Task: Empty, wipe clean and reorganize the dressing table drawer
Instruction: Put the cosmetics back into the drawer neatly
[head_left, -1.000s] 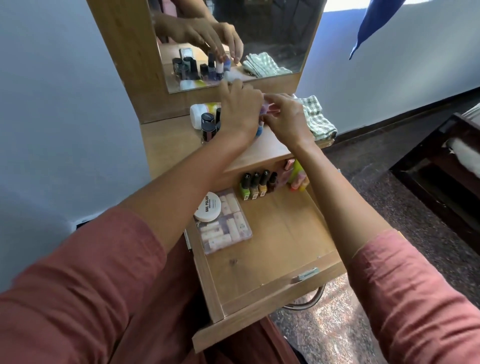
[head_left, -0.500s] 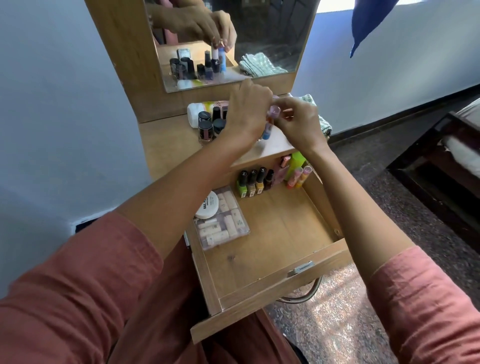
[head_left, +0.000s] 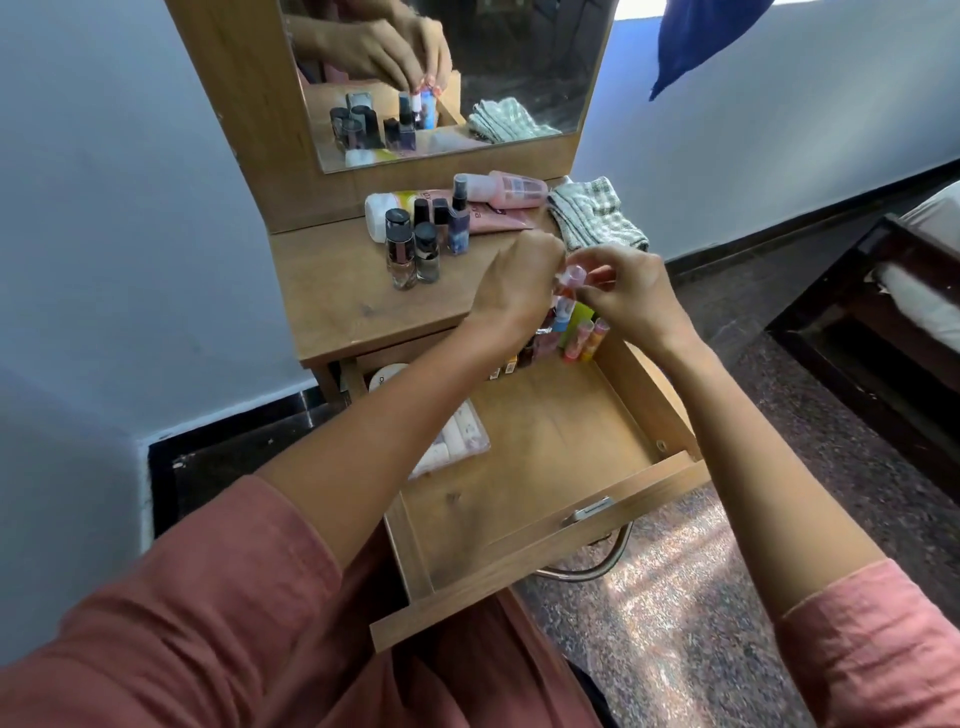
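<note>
1. Above the far right corner of the open drawer (head_left: 545, 551), our left grip (head_left: 519, 291) and right grip (head_left: 631, 293) both pinch one small tube (head_left: 570, 280), fingers curled round it.
2. Just below, more tubes (head_left: 584, 340) stand upright against the drawer's back.
3. A clear packet (head_left: 457, 441) lies at the drawer's left.
4. Farther off, polish bottles (head_left: 415, 247) cluster on the bench (head_left: 332, 296), with a checked cloth (head_left: 597, 213) to their right.

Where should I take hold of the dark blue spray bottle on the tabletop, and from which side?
Its lower body, from the front right. The dark blue spray bottle stands upright; nail polish bottles crowd its left and a pink tube lies behind, so that side is likely clearest. The black cap is narrow.
</note>
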